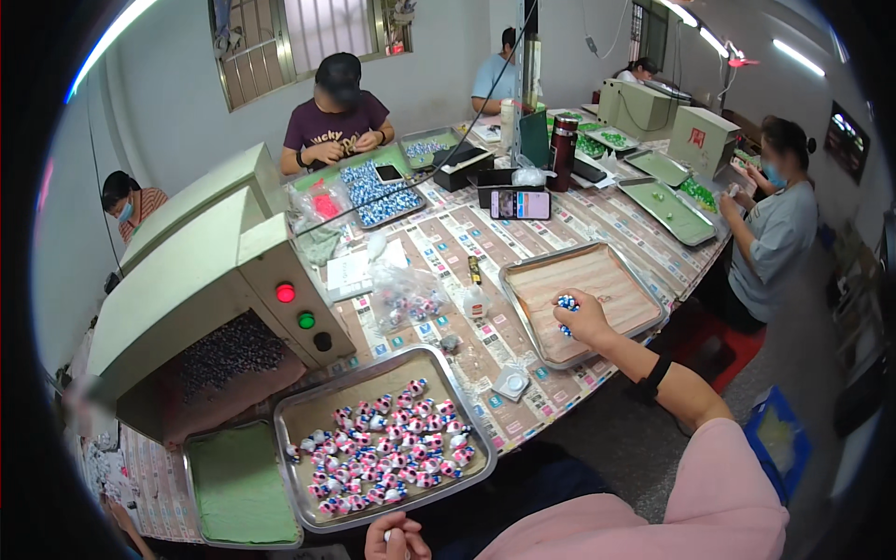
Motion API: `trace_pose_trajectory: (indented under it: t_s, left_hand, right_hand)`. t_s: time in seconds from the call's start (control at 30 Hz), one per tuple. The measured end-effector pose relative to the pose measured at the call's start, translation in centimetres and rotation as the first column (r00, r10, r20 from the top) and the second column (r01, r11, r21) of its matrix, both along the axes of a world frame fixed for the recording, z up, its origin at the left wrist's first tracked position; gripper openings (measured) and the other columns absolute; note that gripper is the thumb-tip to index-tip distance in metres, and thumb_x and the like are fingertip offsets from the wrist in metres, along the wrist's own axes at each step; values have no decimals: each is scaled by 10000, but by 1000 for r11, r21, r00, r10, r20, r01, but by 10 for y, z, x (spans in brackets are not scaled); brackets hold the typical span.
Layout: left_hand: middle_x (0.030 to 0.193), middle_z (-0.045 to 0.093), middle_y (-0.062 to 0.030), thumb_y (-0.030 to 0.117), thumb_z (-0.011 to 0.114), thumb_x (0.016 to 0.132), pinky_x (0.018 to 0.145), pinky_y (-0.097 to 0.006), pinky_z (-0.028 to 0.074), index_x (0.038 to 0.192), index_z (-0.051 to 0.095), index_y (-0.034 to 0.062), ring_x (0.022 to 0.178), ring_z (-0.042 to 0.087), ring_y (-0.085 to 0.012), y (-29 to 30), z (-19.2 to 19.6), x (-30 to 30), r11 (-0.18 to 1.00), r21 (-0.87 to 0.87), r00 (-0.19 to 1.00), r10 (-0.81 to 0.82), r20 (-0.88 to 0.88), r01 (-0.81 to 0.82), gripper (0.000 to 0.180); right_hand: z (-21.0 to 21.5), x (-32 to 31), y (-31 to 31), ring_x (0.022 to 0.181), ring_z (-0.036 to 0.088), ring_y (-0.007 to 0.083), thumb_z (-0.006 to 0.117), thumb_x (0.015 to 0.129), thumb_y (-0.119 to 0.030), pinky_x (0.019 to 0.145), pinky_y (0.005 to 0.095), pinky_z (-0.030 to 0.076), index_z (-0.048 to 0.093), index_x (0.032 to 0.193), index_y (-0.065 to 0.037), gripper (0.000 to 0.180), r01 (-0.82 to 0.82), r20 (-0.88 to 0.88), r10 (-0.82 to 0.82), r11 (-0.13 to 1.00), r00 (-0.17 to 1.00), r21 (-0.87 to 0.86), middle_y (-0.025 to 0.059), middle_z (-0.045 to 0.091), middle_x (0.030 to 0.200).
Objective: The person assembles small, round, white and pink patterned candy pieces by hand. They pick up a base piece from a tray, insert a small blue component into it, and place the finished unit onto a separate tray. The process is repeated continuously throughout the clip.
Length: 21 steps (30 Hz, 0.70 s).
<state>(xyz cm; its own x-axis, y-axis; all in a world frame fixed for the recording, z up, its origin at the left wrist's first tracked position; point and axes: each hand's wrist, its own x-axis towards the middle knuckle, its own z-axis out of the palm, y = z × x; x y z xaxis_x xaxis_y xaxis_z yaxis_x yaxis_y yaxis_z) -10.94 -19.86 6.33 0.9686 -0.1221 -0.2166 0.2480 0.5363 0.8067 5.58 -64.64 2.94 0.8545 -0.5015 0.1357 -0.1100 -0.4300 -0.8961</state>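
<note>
My right hand (588, 322) is over the left part of a metal tray with a tan lining (597, 271). Its fingers are closed around a cluster of small blue-and-white pieces (567, 302). A few more of these pieces show just below the fingers. At the bottom edge my left hand (397, 539) is curled closed beside the front rim of another metal tray (427, 485). A whitish bit shows between its fingers, too small to name. Many small pink, white and blue figurines (387, 443) lie in that tray.
A beige machine (196, 289) with lit red and green buttons stands at the left, dark pieces inside its opening. A green-lined tray (243, 485) sits below it. A plastic bag of figurines (406, 297), a small bottle (475, 303) and a phone (520, 205) lie between. Several people work around the table.
</note>
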Motion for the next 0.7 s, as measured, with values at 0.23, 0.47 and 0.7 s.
trace_pose_trajectory:
  t_s: [0.23, 0.47, 0.7]
  left_hand:
    - [995, 641, -164, 279, 471, 1004, 486, -240, 430, 1144, 533, 54, 575, 527, -154, -52, 14, 39, 922, -234, 943, -330, -51, 310, 272]
    - [844, 611, -104, 306, 517, 987, 552, -231, 463, 1011, 554, 49, 600, 536, -129, -103, 16, 66, 891, -174, 887, -443, -129, 420, 260]
    - [955, 629, -129, 180, 574, 954, 720, -311, 504, 1086, 590, 22, 780, 593, -183, -128, 1, 79, 805, -339, 783, -575, -238, 487, 206]
  right_hand:
    - [-21, -5, -3, 897, 600, 335, 688, 748, -162, 797, 410, 484, 662, 956, -87, 222, -115, 14, 138, 875, 990, -471, 131, 597, 982]
    - [-12, -17, -3, 1037, 531, 321, 724, 755, -211, 911, 407, 426, 668, 1015, -70, 301, -247, 3, 291, 819, 957, -518, 122, 591, 1074]
    - [-4, -21, -20, 1105, 536, 306, 642, 818, -91, 964, 374, 409, 649, 1084, -24, 275, -352, -67, 354, 856, 933, -378, 154, 594, 1150]
